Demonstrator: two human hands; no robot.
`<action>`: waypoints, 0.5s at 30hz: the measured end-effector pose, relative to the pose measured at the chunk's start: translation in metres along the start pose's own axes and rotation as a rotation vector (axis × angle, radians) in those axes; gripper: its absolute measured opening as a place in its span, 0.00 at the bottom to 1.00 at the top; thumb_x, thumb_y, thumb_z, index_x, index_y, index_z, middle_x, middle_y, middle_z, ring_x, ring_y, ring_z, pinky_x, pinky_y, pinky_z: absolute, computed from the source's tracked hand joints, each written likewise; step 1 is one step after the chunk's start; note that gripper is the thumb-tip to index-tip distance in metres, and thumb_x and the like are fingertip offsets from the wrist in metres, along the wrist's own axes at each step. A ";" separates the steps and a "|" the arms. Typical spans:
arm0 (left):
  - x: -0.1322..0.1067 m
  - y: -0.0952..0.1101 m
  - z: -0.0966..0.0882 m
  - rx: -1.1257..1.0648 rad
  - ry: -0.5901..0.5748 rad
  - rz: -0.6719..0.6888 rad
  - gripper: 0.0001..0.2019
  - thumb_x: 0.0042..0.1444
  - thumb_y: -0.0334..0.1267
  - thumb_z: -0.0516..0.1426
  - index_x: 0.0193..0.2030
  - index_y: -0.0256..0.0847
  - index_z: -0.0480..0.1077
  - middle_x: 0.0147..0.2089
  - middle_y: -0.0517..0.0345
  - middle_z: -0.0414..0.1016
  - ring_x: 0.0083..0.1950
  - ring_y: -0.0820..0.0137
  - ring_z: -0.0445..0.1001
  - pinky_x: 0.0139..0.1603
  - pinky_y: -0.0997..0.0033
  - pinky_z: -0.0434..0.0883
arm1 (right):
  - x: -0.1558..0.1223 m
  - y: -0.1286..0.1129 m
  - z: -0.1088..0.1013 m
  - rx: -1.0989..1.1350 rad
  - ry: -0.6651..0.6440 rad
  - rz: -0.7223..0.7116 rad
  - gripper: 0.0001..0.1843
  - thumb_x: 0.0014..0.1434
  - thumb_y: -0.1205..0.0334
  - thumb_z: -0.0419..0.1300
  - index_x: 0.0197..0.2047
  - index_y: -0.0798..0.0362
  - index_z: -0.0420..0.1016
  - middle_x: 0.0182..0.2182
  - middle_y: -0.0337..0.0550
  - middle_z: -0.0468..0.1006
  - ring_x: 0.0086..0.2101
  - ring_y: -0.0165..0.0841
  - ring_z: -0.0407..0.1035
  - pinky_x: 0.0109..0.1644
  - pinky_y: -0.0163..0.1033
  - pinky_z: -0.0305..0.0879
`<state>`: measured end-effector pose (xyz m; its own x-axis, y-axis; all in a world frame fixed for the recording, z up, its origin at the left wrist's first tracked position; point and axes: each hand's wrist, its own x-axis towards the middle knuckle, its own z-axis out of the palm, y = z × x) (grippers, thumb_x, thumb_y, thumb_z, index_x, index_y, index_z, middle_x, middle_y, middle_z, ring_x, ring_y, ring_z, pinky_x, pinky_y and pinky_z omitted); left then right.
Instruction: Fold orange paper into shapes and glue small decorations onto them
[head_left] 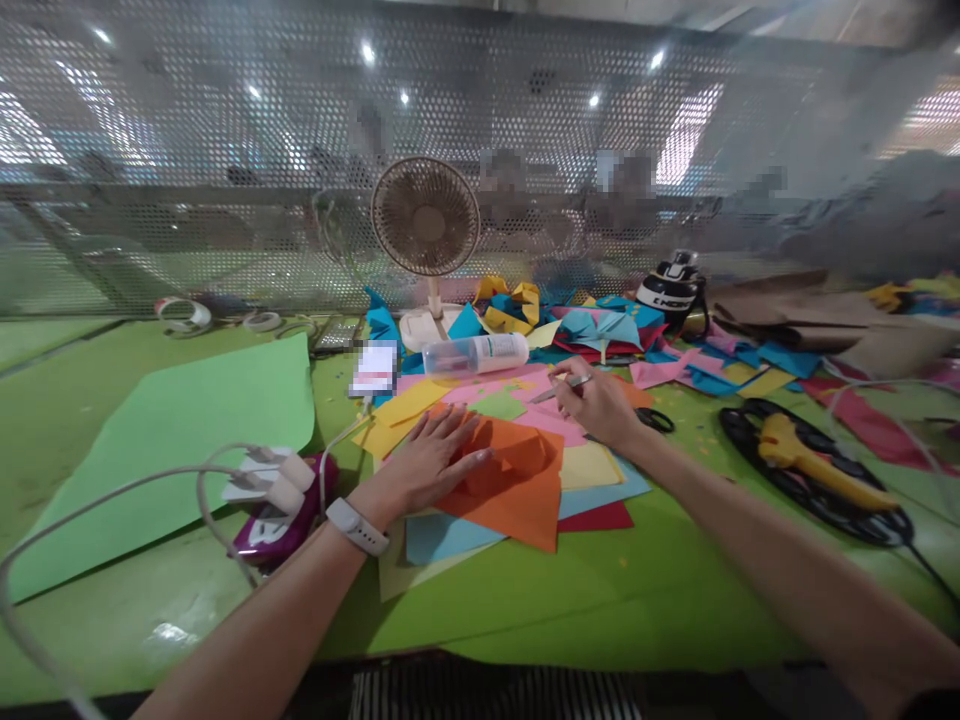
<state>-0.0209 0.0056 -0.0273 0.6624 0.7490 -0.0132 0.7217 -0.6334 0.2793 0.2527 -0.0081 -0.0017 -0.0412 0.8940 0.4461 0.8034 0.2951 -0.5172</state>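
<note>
My left hand [431,465], with a white band on its wrist, lies flat with spread fingers on a creased sheet of orange paper [525,510]. Beyond the orange sheet, my right hand [596,400] is closed on a slim silver pointed tool [551,393] above pink paper [510,385]. Its exact kind is too small to tell. Yellow [409,402], pale yellow [589,467] and light blue paper [450,538] lie around and under the orange sheet. Black looped handles [656,419] rest beside my right wrist.
A large green sheet [187,420] and a purple power strip [277,530] with plugs and cables lie at left. At right, a yellow glue gun [821,465] rests on a black holder. A fan [426,220], a plastic bottle [480,354] and paper scraps stand or lie behind.
</note>
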 end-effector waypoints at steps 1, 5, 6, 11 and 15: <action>0.000 0.000 0.000 0.003 0.000 0.001 0.33 0.62 0.61 0.39 0.69 0.46 0.48 0.72 0.56 0.40 0.72 0.59 0.35 0.69 0.52 0.36 | -0.001 -0.001 0.003 0.026 -0.032 -0.001 0.10 0.62 0.58 0.50 0.43 0.52 0.66 0.19 0.36 0.75 0.24 0.34 0.73 0.31 0.34 0.62; 0.000 0.002 -0.002 0.009 0.006 0.037 0.33 0.62 0.60 0.39 0.68 0.46 0.49 0.72 0.56 0.41 0.72 0.60 0.35 0.69 0.54 0.36 | -0.004 -0.004 0.013 0.082 -0.082 -0.019 0.11 0.63 0.56 0.49 0.45 0.51 0.65 0.21 0.36 0.76 0.23 0.33 0.73 0.31 0.34 0.63; 0.000 0.003 -0.002 0.009 0.006 0.041 0.33 0.62 0.60 0.39 0.68 0.46 0.50 0.72 0.55 0.41 0.72 0.60 0.35 0.69 0.54 0.36 | -0.004 -0.005 0.014 0.087 -0.081 -0.028 0.10 0.63 0.57 0.49 0.45 0.51 0.64 0.21 0.36 0.76 0.24 0.32 0.73 0.32 0.34 0.63; 0.000 0.003 -0.002 0.000 0.009 0.059 0.32 0.62 0.59 0.40 0.68 0.47 0.49 0.72 0.57 0.43 0.72 0.60 0.37 0.69 0.54 0.35 | -0.008 -0.017 0.018 0.132 -0.098 -0.049 0.09 0.63 0.58 0.50 0.44 0.51 0.66 0.21 0.36 0.76 0.27 0.33 0.73 0.34 0.34 0.63; -0.001 0.004 -0.003 -0.012 -0.005 0.038 0.31 0.62 0.60 0.40 0.68 0.49 0.49 0.71 0.57 0.44 0.72 0.60 0.39 0.68 0.52 0.35 | -0.010 -0.019 0.022 0.244 -0.164 -0.078 0.11 0.63 0.55 0.49 0.43 0.51 0.67 0.23 0.37 0.77 0.28 0.32 0.73 0.33 0.34 0.64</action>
<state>-0.0188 0.0028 -0.0234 0.6907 0.7231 -0.0072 0.6932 -0.6592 0.2914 0.2242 -0.0151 -0.0124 -0.2086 0.9020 0.3780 0.6286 0.4198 -0.6547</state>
